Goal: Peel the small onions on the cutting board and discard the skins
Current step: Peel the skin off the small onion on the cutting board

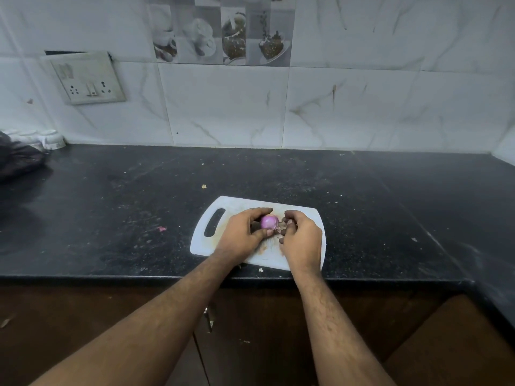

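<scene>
A small purple onion (269, 221) is pinched between the thumb and fingers of my left hand (244, 232), just above the white cutting board (211, 240). Its visible side looks smooth and glossy. My right hand (301, 240) sits right beside it, fingers curled on a bit of papery onion skin (282, 222) at the onion's right end. Thin skin scraps (269, 243) lie on the board between the two hands. Other onions, if any, are hidden by my hands.
The board lies on a black speckled countertop (139, 204) near its front edge. A dark bag (19, 160) and white cups (51, 139) stand at the far left. A wall socket (87, 78) sits on the tiled backsplash. Brown cabinet doors (250, 330) are below.
</scene>
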Tool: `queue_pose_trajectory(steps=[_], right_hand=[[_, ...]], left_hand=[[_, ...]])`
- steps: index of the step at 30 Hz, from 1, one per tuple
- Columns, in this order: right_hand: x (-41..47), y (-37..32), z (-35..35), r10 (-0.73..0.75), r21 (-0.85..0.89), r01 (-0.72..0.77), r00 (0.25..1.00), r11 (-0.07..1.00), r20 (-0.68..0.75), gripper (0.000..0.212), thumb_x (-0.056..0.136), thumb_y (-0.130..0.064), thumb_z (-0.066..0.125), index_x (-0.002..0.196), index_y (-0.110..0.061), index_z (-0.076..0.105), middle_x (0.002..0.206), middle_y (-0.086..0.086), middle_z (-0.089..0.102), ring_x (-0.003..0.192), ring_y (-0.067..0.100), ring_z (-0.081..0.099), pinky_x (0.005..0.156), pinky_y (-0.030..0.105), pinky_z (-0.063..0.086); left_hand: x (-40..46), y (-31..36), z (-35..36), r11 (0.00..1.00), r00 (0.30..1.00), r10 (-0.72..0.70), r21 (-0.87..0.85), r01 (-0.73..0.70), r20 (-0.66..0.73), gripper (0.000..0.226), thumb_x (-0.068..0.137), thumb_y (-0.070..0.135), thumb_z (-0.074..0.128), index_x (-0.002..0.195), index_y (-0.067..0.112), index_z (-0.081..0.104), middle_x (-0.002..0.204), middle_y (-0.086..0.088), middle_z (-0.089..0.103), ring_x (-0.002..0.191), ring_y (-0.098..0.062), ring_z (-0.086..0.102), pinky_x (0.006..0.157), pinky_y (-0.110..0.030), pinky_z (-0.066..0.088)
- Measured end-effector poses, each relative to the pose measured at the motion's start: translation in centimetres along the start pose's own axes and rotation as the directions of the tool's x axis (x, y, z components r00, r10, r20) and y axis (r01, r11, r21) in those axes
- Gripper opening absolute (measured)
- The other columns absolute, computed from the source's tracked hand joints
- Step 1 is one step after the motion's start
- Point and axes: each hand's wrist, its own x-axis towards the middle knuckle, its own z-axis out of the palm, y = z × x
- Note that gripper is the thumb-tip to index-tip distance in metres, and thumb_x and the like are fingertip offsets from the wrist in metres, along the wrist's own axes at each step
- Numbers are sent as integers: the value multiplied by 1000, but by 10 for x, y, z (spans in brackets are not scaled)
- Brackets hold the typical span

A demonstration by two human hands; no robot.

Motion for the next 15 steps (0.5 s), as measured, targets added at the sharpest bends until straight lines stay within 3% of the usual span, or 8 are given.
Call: queue_pose_trajectory(steps=[2, 3, 6, 9, 11, 15], right_hand=[[-2, -2, -2, -77, -19, 78, 996, 997, 46, 31, 103, -13, 53, 131, -15, 67, 126, -3, 70, 115, 13, 65, 100, 28, 52], [-3, -2, -3, -107, -24, 109, 992, 994, 74, 31, 103, -18, 56, 131, -16, 67, 127, -4, 69, 116, 11, 63, 100, 23, 48], [-2, -2, -6, -136, -21, 138, 986, 990, 94, 27, 100, -27, 64, 125, -18, 72, 117, -6, 74, 102, 4, 64, 88, 13, 47], [-1, -2, -8, -111, 31, 108, 991, 994, 79, 22, 99, -26, 66, 117, -20, 77, 103, -7, 79, 89, 10, 72, 83, 30, 61], [-2, -2, -7, -119, 22, 118, 990, 993, 75, 21, 99, -25, 66, 116, -19, 78, 99, -7, 79, 87, 11, 73, 83, 35, 62], [-6, -5, -8, -137, 16, 136, 988, 991, 73, 21, 97, -29, 69, 112, -19, 79, 94, -10, 79, 82, 3, 70, 73, 17, 56]], left_hand=[[0, -1, 0, 1000, 1000, 3, -2, -3, -8, 55, 86, 16, 81, 138, 19, 60, 126, 8, 69, 115, -4, 64, 103, -20, 49], [0, -2, 0, 1000, 1000, 6, -4, -6, -16, 53, 86, 18, 81, 135, 19, 60, 124, 9, 69, 115, -3, 63, 101, -19, 48], [1, -4, 0, 1000, 1000, 18, -6, -18, -24, 41, 86, 18, 81, 123, 20, 62, 116, 10, 71, 114, -2, 64, 98, -20, 49], [0, -4, 0, 999, 1000, 28, -16, -28, -4, 36, 89, 15, 78, 122, 20, 65, 114, 10, 72, 110, -3, 66, 97, -21, 51], [0, -3, -1, 999, 999, 39, -18, -39, 2, 37, 90, 11, 76, 125, 19, 66, 114, 10, 73, 108, -2, 67, 97, -20, 51], [0, -2, -2, 998, 999, 52, -26, -52, 16, 36, 90, 10, 75, 124, 19, 67, 112, 11, 74, 107, -2, 68, 99, -23, 52]])
